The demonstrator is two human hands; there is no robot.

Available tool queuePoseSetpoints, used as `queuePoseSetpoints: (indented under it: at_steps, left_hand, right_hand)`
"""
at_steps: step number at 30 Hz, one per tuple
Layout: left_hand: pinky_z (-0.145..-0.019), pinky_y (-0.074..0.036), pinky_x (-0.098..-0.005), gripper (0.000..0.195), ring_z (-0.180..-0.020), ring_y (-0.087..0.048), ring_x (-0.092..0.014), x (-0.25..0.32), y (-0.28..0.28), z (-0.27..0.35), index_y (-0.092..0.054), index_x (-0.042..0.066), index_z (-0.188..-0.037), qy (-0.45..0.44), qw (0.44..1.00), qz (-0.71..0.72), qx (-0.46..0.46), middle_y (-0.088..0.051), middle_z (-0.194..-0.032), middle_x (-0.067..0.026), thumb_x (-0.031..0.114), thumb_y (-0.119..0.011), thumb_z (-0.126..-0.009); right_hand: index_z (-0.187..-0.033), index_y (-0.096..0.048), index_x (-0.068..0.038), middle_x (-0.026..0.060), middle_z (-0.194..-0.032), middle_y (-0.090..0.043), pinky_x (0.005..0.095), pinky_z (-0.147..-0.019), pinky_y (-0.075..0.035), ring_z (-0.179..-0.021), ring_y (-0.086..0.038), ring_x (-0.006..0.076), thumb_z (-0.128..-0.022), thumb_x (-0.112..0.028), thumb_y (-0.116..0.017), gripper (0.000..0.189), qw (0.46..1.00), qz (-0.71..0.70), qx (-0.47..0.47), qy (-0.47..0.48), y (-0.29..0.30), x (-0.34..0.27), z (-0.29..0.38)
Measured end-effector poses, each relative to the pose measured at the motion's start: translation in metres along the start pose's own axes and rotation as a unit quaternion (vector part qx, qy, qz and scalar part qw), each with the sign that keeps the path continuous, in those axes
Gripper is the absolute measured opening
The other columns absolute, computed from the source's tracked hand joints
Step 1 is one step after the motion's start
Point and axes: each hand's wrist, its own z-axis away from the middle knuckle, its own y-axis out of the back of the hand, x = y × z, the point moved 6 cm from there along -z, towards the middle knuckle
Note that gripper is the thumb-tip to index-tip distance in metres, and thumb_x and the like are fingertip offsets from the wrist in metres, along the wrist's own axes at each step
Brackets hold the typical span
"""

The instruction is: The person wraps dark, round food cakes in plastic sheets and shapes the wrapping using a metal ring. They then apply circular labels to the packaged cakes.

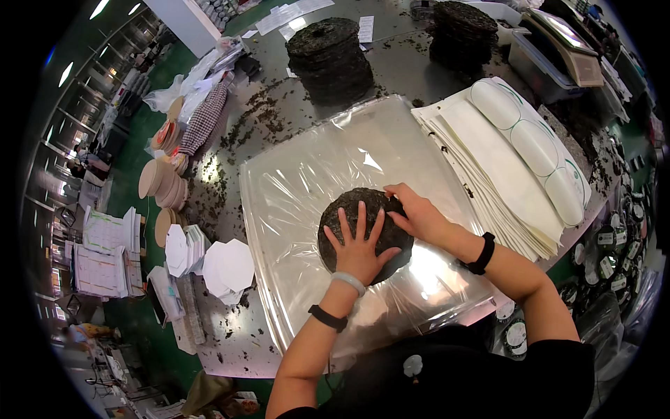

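Observation:
A dark round cake of dried, pressed seaweed or similar leafy material point(335, 209) lies on a stack of clear plastic film sheets point(293, 173). My left hand point(360, 246) rests palm down on the cake with its fingers spread. At the cake's upper right edge, the thumb and bent fingers of my right hand point(411, 212) touch the rim, apart from one another. The underside of the cake is hidden. Wrinkles in the film spread out around it.
Behind the film stand tall stacks of dark round cakes point(331, 63), point(463, 36). Layered white sheets point(487, 152) lie at right, near a clear plastic tub point(539, 68). White octagonal papers point(229, 267) and round cardboard discs point(157, 180) sit at left. Dark crumbs point(256, 115) litter the metal table.

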Motion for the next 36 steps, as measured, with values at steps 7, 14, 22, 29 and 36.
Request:
queuePoseSetpoints:
  at_steps: [7, 14, 22, 29, 36]
  left_hand:
    - [-0.107, 0.0, -0.0789, 0.079, -0.15, 0.008, -0.05, -0.004, -0.012, -0.006, -0.048, 0.019, -0.147, -0.008, 0.995, -0.005, -0.103, -0.002, -0.168, -0.0125, 0.07, -0.055, -0.087]
    - [-0.104, -0.002, -0.0828, 0.055, -0.147, 0.003, -0.056, -0.027, -0.008, -0.008, -0.047, 0.029, -0.148, -0.064, 0.963, 0.261, -0.024, -0.007, -0.168, 0.0009, 0.052, -0.05, -0.098]
    - [-0.098, 0.0, -0.0879, 0.043, -0.149, 0.006, -0.052, -0.015, -0.008, -0.006, -0.058, 0.035, -0.136, -0.081, 0.982, 0.064, -0.159, -0.013, -0.167, 0.0043, 0.033, -0.062, -0.093]
    - [-0.115, -0.013, -0.0658, 0.058, -0.145, -0.024, -0.044, -0.071, 0.022, 0.142, -0.054, 0.015, -0.139, 0.178, 0.786, 0.513, 0.297, -0.038, -0.15, -0.0156, 0.034, -0.07, -0.087]
    - [-0.116, -0.024, -0.0534, 0.082, -0.135, -0.041, -0.046, -0.019, 0.034, 0.096, -0.044, 0.004, -0.145, 0.081, 0.883, 0.331, 0.324, -0.052, -0.136, -0.0286, 0.042, -0.08, -0.081]
  right_hand:
    - [-0.131, -0.05, 0.0, 0.0159, -0.093, -0.068, 0.0328, -0.066, -0.055, -0.073, -0.069, 0.0242, -0.096, -0.02, -0.063, 0.043, 0.929, -0.037, -0.159, -0.333, 0.062, 0.057, 0.04]
    - [-0.126, -0.054, -0.005, 0.0102, -0.094, -0.072, 0.0298, -0.064, -0.056, -0.068, -0.068, 0.019, -0.101, -0.013, -0.052, 0.026, 0.925, -0.258, 0.112, -0.255, 0.096, 0.074, 0.079]
    - [-0.101, -0.065, -0.012, 0.0064, -0.108, -0.065, 0.0428, -0.105, -0.039, -0.116, -0.056, 0.0238, -0.076, -0.038, -0.073, 0.037, 0.873, 0.32, -0.148, 0.336, -0.039, -0.055, 0.067]
    - [-0.075, -0.067, -0.013, 0.0033, -0.075, -0.064, 0.0401, -0.081, -0.04, -0.084, -0.059, 0.0229, -0.09, -0.05, -0.06, 0.04, 0.917, 0.291, -0.178, 0.209, -0.057, -0.02, 0.057]
    - [-0.072, -0.072, -0.007, 0.0092, -0.073, -0.068, 0.0426, -0.081, -0.044, -0.087, -0.062, 0.0284, -0.098, -0.055, -0.05, 0.059, 0.924, 0.262, -0.251, 0.123, -0.064, -0.033, 0.064]
